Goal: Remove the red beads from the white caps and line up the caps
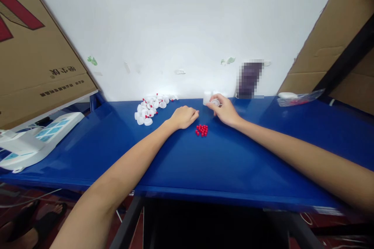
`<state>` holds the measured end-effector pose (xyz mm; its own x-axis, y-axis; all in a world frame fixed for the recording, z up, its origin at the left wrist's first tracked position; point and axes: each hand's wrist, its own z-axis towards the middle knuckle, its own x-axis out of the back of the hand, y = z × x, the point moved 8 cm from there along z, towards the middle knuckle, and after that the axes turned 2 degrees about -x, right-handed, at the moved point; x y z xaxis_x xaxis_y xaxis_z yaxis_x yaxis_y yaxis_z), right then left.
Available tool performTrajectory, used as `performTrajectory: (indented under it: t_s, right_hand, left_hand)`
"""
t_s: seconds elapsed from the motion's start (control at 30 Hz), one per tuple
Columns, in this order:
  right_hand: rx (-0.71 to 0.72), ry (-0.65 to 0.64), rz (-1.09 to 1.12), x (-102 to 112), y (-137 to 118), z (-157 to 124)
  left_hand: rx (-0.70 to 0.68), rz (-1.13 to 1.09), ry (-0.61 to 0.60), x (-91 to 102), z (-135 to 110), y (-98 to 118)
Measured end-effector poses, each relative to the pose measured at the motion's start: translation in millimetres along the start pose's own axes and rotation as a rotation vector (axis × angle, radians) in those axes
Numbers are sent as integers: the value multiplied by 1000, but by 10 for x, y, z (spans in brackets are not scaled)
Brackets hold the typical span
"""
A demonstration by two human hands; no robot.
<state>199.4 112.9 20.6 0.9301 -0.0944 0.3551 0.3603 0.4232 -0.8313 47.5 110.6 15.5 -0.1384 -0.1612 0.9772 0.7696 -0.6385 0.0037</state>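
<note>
left hand [183, 117]: mine, resting on the blue table [204, 171], fingers curled into a loose fist, can't tell if anything is inside
right hand [225, 111]: mine, fingertips pinched narrow on one white cap [215, 102], near the table's far edge
white cap: round, open side up, held low over the table, just right of the small white cup [207, 97]
small white cup: one, upright by the wall, contents not visible
red beads [201, 130]: one tight cluster loose on the table, between my two hands and a bit nearer me; over a dozen, too small for an exact count
cap pile [150, 109]: white caps, several with red bits on them, heaped loose left of my left hand; roughly twenty, exact count not possible
plastic bag [300, 98]: one clear bag at far right on the table, something white and something red inside
scale [35, 140]: one white device with light blue panels at the left table edge
cardboard box [35, 46]: one at left, leaning, red and black graphic, lines of dark characters i can't read
cardboard sheet [330, 35]: at right, plain, no writing seen
blurred patch [249, 79]: dark shape against the wall, can't tell what it is
</note>
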Motion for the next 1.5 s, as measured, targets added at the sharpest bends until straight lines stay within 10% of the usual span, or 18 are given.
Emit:
performTrajectory:
  t_s: [1.5]
  right_hand:
    - [173, 247, -217, 199, -120, -39]
  left_hand:
    - [-181, -363, -232, 98, -94, 12]
